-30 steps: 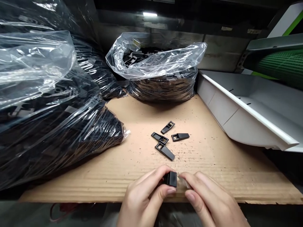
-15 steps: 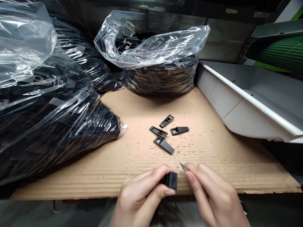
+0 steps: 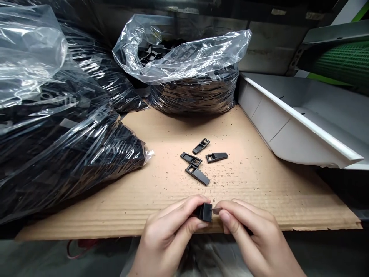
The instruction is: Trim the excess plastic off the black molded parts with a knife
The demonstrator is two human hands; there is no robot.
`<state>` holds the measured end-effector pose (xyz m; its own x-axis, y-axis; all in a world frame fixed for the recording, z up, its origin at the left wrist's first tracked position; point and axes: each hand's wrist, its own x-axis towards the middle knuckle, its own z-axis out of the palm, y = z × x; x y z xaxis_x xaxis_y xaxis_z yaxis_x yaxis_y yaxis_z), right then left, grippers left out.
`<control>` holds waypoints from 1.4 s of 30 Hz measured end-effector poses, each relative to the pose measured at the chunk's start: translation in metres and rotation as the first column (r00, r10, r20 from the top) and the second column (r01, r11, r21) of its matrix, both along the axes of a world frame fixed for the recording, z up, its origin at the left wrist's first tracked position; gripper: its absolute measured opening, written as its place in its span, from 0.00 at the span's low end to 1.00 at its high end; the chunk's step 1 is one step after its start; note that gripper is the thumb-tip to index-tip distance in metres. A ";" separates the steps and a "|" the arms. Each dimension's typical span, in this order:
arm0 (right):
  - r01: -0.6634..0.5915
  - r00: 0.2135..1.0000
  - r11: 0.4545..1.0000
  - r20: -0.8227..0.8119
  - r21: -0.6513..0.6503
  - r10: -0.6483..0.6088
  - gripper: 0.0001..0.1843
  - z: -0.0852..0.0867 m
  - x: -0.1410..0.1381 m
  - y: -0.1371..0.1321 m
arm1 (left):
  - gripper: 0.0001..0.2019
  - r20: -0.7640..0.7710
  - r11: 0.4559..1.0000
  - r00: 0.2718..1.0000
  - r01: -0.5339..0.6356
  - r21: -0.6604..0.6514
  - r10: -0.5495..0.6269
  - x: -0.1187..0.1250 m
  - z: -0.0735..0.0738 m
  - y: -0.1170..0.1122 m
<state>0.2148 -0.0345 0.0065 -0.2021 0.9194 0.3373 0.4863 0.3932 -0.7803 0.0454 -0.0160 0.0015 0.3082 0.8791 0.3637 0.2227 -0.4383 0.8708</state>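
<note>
Between the thumb and fingers of my left hand [image 3: 177, 227] is a black plastic part [image 3: 206, 212], its square end facing right. My right hand [image 3: 248, 227] is closed in a pinch on a small pointed metal blade [image 3: 216, 210]. The blade's tip is at the right edge of the part's square end; whether it touches is hard to tell. Past my hands, several loose black plastic parts lie on the cardboard, each a tapered piece with a square hole: one farthest back [image 3: 201, 146], one at the right [image 3: 216, 157] and one nearest me [image 3: 197, 174].
Cardboard [image 3: 245, 184] covers the work surface, with small dark shavings scattered on it. A clear bag [image 3: 193, 92] full of black parts stands at the back. Another large bag [image 3: 72, 154] fills the left side. At the right sits a grey-white tray [image 3: 262, 111].
My right hand has moved left, bringing the blade from above and beside the black plastic part to its right edge. My left hand still holds the part. The view has shifted slightly.
</note>
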 end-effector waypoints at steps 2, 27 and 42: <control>-0.016 1.000 1.000 0.007 -0.024 0.016 0.08 0.000 -0.001 0.001 | 0.19 0.006 1.000 1.000 0.002 0.003 -0.002 0.000 0.000 0.000; 0.107 0.992 0.979 -0.044 -0.173 -0.116 0.04 0.012 0.002 0.006 | 0.09 -0.044 0.999 0.999 -0.012 -0.035 0.011 0.003 0.007 0.004; 0.112 0.983 0.863 0.070 0.493 -0.167 0.15 -0.006 0.002 -0.002 | 0.08 0.099 0.893 0.960 -0.200 -0.404 0.260 0.015 0.009 0.000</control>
